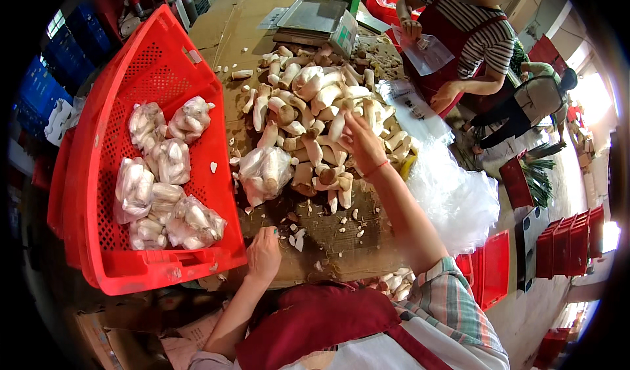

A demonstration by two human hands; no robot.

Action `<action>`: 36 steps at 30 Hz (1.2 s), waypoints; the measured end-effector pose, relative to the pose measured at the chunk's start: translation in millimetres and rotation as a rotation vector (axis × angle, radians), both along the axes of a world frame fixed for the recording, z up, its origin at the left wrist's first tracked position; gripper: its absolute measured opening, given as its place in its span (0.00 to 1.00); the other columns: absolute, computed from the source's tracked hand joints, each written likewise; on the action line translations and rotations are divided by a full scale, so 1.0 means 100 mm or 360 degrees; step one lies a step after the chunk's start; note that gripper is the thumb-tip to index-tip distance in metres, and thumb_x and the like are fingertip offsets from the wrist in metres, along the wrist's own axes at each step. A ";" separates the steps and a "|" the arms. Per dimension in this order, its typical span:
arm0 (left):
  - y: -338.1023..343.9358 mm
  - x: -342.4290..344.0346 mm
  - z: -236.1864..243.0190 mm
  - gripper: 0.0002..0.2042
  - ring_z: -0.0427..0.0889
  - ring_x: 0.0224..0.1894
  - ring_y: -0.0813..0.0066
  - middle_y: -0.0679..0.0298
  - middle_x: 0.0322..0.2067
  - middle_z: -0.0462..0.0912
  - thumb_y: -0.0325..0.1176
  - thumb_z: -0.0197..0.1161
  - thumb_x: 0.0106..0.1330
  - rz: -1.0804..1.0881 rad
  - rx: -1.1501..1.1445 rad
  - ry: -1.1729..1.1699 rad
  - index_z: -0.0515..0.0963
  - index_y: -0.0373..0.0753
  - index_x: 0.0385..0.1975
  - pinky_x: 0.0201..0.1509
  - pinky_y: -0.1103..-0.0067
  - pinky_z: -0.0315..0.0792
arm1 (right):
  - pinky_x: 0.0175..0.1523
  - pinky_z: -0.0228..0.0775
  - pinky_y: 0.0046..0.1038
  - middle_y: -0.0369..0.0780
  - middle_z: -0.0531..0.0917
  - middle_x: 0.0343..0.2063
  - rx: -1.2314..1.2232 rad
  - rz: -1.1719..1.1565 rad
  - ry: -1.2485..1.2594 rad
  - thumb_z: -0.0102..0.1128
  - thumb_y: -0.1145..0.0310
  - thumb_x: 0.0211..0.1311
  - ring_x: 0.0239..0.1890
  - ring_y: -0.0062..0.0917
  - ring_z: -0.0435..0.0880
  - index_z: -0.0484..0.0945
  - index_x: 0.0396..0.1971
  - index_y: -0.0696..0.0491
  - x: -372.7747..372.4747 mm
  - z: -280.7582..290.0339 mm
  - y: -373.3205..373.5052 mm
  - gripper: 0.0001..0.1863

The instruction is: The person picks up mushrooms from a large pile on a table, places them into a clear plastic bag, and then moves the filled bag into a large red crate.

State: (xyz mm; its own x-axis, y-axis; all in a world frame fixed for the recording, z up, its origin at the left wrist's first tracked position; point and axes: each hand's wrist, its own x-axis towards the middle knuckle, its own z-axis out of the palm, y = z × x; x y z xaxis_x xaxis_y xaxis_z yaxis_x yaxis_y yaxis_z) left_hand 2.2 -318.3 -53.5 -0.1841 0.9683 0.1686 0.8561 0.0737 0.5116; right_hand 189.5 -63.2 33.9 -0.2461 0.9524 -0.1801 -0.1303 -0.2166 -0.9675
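Observation:
A large heap of king oyster mushrooms [308, 111] covers the middle of the table. My right hand [362, 145] reaches into its right side, with fingers closed around a pale mushroom [337, 126]. Down by the near table edge, close to the red crate's corner, my left hand [263, 257] rests with its fingers curled in and nothing visible in them. A clear plastic bag filled with mushrooms [265, 174] sits at the heap's near left. Several more filled bags [172, 161] lie inside the red perforated crate [157, 65] on the left.
A weighing scale [313, 17] stands behind the heap. Loose clear plastic bags [453, 196] are piled at the right table edge. Across the table, a co-worker in a red apron [430, 42] holds a clear bag. Mushroom scraps [296, 240] litter the cardboard. Red crates [489, 268] stand at lower right.

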 end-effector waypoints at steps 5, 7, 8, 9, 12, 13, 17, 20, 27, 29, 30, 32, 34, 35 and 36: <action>-0.04 -0.18 -0.24 0.12 0.72 0.43 0.54 0.54 0.38 0.72 0.29 0.59 0.60 0.0062 -0.0255 0.0337 0.72 0.35 0.42 0.47 0.64 0.67 | 0.62 0.62 0.35 0.46 0.71 0.51 0.0933 -0.0157 -0.1107 0.65 0.62 0.52 0.55 0.38 0.69 0.69 0.55 0.52 0.21 -0.25 -0.31 0.29; -0.02 -0.16 -0.22 0.18 0.69 0.49 0.56 0.55 0.43 0.71 0.29 0.62 0.56 0.0033 -0.0330 0.0374 0.71 0.34 0.47 0.53 0.63 0.63 | 0.62 0.60 0.38 0.48 0.69 0.50 0.0844 -0.0105 -0.1306 0.67 0.62 0.46 0.56 0.41 0.66 0.69 0.55 0.51 0.39 -0.58 -0.57 0.32; 0.02 -0.14 -0.16 0.18 0.69 0.48 0.56 0.55 0.44 0.71 0.29 0.62 0.56 -0.0024 -0.0189 0.0340 0.72 0.34 0.48 0.53 0.64 0.63 | 0.62 0.58 0.39 0.49 0.68 0.50 0.0713 -0.0067 -0.1255 0.68 0.62 0.43 0.56 0.43 0.64 0.68 0.55 0.51 0.43 -0.72 -0.71 0.34; 0.10 -0.10 -0.08 0.18 0.69 0.48 0.56 0.55 0.44 0.71 0.28 0.62 0.56 -0.0086 -0.0046 0.0303 0.72 0.33 0.48 0.53 0.64 0.64 | 0.62 0.58 0.40 0.49 0.66 0.51 0.0597 -0.0071 -0.1259 0.70 0.62 0.41 0.56 0.45 0.63 0.67 0.56 0.50 0.43 -0.78 -0.84 0.37; 0.49 0.07 0.06 0.19 0.71 0.49 0.57 0.56 0.45 0.72 0.26 0.62 0.54 -0.0232 0.0243 0.0160 0.72 0.37 0.48 0.52 0.67 0.67 | 0.63 0.56 0.40 0.49 0.62 0.53 0.0540 -0.0093 -0.1184 0.75 0.65 0.35 0.56 0.47 0.62 0.63 0.59 0.46 0.35 -1.03 -1.03 0.45; 0.64 0.13 0.08 0.21 0.71 0.49 0.57 0.56 0.46 0.71 0.27 0.63 0.54 -0.0282 0.0221 0.0154 0.71 0.37 0.50 0.52 0.67 0.67 | 0.63 0.56 0.40 0.49 0.62 0.53 0.0563 -0.0106 -0.1198 0.75 0.65 0.34 0.56 0.47 0.62 0.61 0.60 0.47 0.30 -1.09 -1.05 0.47; 1.12 0.33 0.10 0.29 0.70 0.53 0.56 0.57 0.50 0.70 0.27 0.66 0.52 -0.0300 0.0188 0.0198 0.66 0.40 0.57 0.56 0.67 0.66 | 0.58 0.58 0.41 0.49 0.65 0.51 0.0695 -0.0253 -0.1283 0.76 0.67 0.33 0.54 0.45 0.64 0.52 0.64 0.50 0.08 -1.21 -1.15 0.54; 1.31 0.47 0.16 0.40 0.67 0.57 0.52 0.52 0.55 0.65 0.24 0.70 0.48 -0.0488 0.0266 0.0248 0.58 0.44 0.63 0.60 0.67 0.63 | 0.55 0.60 0.41 0.48 0.71 0.44 0.0794 -0.0354 -0.1333 0.73 0.70 0.36 0.50 0.45 0.68 0.51 0.65 0.51 0.09 -1.33 -1.17 0.52; 1.67 0.50 -0.06 0.29 0.73 0.51 0.55 0.58 0.46 0.73 0.25 0.66 0.48 -0.0790 0.0322 -0.0135 0.66 0.43 0.53 0.53 0.68 0.70 | 0.51 0.71 0.29 0.45 0.74 0.49 0.0042 -0.0312 -0.0362 0.69 0.74 0.40 0.50 0.34 0.77 0.56 0.62 0.53 0.38 -1.41 -0.94 0.45; 1.64 0.50 0.07 0.24 0.75 0.47 0.53 0.53 0.41 0.75 0.32 0.67 0.51 -0.0544 0.0087 -0.0512 0.67 0.40 0.48 0.50 0.68 0.70 | 0.49 0.72 0.26 0.43 0.73 0.50 -0.0314 -0.0207 0.0109 0.66 0.80 0.44 0.47 0.29 0.78 0.57 0.62 0.53 0.44 -1.18 -0.95 0.42; 1.64 0.48 0.09 0.25 0.75 0.47 0.54 0.53 0.41 0.75 0.33 0.68 0.50 -0.0433 0.0020 -0.0625 0.67 0.40 0.48 0.50 0.69 0.70 | 0.48 0.72 0.26 0.44 0.72 0.51 -0.0478 -0.0143 0.0184 0.64 0.82 0.45 0.47 0.28 0.78 0.56 0.63 0.54 0.46 -1.09 -0.95 0.42; 1.65 0.46 0.14 0.26 0.75 0.46 0.58 0.52 0.41 0.75 0.36 0.70 0.50 -0.0231 -0.0104 -0.0860 0.67 0.39 0.48 0.50 0.70 0.70 | 0.46 0.72 0.24 0.44 0.72 0.51 -0.0483 -0.0149 0.0246 0.64 0.81 0.46 0.46 0.27 0.78 0.56 0.63 0.52 0.51 -1.09 -0.96 0.41; 1.72 0.37 0.03 0.29 0.75 0.41 0.69 0.61 0.41 0.75 0.40 0.72 0.48 -0.0131 0.0019 -0.1001 0.67 0.38 0.48 0.46 0.75 0.71 | 0.44 0.73 0.24 0.44 0.73 0.50 -0.0502 -0.0130 0.0250 0.63 0.81 0.47 0.44 0.27 0.79 0.57 0.63 0.51 0.54 -1.11 -0.96 0.40; 1.72 0.31 0.00 0.27 0.75 0.42 0.70 0.63 0.41 0.74 0.40 0.71 0.50 -0.0135 -0.0066 -0.1359 0.67 0.38 0.48 0.46 0.77 0.71 | 0.44 0.74 0.24 0.45 0.73 0.49 -0.0519 -0.0109 0.0223 0.62 0.81 0.47 0.43 0.27 0.80 0.57 0.62 0.51 0.55 -1.12 -0.95 0.39; 1.73 0.25 -0.03 0.26 0.75 0.42 0.72 0.64 0.42 0.74 0.39 0.70 0.52 -0.0138 -0.0153 -0.1717 0.68 0.38 0.48 0.46 0.78 0.71 | 0.44 0.75 0.24 0.45 0.73 0.49 -0.0535 -0.0087 0.0196 0.62 0.82 0.48 0.41 0.27 0.80 0.58 0.62 0.50 0.57 -1.13 -0.94 0.39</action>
State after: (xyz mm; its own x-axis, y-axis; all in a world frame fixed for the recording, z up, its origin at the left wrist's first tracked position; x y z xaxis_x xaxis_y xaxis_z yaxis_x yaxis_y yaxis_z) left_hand 27.7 -145.1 -56.7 -0.1202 0.9857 -0.1184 -0.0369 0.1148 0.9927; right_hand 246.3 -157.6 -78.7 -0.2359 0.8572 -0.4577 -0.2618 -0.5097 -0.8196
